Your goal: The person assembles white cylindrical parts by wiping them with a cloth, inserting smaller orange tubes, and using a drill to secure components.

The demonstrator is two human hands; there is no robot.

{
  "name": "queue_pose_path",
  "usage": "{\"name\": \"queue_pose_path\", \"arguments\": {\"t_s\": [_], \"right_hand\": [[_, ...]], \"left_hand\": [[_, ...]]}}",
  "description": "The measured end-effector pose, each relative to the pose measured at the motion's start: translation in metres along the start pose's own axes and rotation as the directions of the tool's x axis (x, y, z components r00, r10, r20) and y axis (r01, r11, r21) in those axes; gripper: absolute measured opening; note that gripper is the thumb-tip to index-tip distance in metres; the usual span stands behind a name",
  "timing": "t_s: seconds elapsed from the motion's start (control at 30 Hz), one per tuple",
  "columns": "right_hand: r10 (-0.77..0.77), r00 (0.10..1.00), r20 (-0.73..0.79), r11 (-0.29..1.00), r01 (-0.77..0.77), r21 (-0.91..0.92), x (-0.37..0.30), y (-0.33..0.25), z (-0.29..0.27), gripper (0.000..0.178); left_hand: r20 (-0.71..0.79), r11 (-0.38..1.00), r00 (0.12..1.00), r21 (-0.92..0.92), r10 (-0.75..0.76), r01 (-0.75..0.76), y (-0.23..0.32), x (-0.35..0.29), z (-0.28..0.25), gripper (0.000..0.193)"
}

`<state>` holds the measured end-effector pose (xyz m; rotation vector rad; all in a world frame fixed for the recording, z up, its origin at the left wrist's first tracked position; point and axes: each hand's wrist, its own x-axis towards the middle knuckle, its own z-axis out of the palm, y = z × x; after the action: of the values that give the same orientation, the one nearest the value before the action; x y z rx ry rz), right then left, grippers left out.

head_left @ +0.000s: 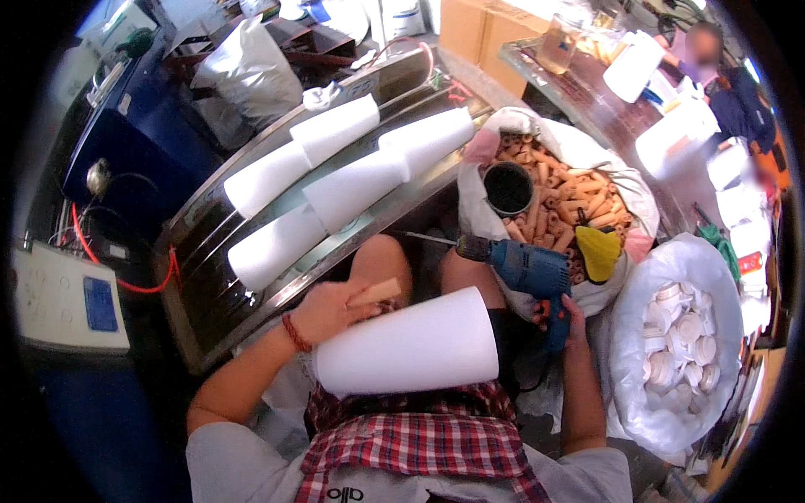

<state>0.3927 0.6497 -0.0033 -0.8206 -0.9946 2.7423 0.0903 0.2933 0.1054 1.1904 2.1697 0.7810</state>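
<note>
My left hand [327, 312] is closed around a tan tube-like piece [376, 292], just over a white cylinder [411, 344]. The cylinder lies sideways across my lap, on a red plaid apron [402, 440]. In my right hand [573, 323] is a blue power drill [527, 267], gripped by its handle. A long thin bit [426, 238] sticks out of its chuck to the left. Beyond the drill stands a white sack [476, 197] full of similar tan pieces [587, 197]. A cup of small dark bits [508, 188] and a yellow glove-like item [598, 251] rest on them.
Several white cylinders [356, 191] lie in rows on a metal-edged bench [201, 323] ahead. A bag-lined container [625, 369] of white round caps [681, 344] stands at the right. Behind it runs a table [528, 63], with another person [742, 101] beyond. An orange hose [142, 289] hangs left.
</note>
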Motion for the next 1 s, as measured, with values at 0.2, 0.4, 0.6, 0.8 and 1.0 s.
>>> {"name": "queue_pose_path", "arguments": {"t_s": [0.2,0.4,0.6,0.8,1.0], "right_hand": [[0.037,0.999,0.025,0.996,-0.035,-0.088,-0.001,0.0,-0.005,0.053],[0.069,0.996,-0.051,0.995,-0.073,-0.07,-0.002,0.002,-0.006,0.055],[0.068,0.998,-0.017,0.996,-0.068,-0.058,-0.001,-0.002,0.0,0.053],[0.063,0.998,-0.025,0.996,-0.065,-0.061,-0.003,-0.004,0.005,0.054],[0.056,0.998,-0.007,0.996,-0.057,-0.073,-0.003,-0.003,0.004,0.056]], "left_hand": [[0.099,0.996,0.992,0.031,-0.083,0.08,-0.037,0.029,-0.041,0.033],[0.213,0.994,0.971,0.044,-0.106,0.099,-0.042,0.045,-0.046,0.028],[0.212,0.997,0.975,-0.017,-0.068,0.073,-0.048,0.052,-0.04,0.029],[0.212,0.995,0.974,-0.04,-0.084,0.094,-0.048,0.057,-0.037,0.031],[0.154,0.99,0.985,-0.104,-0.074,0.091,-0.048,0.054,-0.032,0.035]]}}
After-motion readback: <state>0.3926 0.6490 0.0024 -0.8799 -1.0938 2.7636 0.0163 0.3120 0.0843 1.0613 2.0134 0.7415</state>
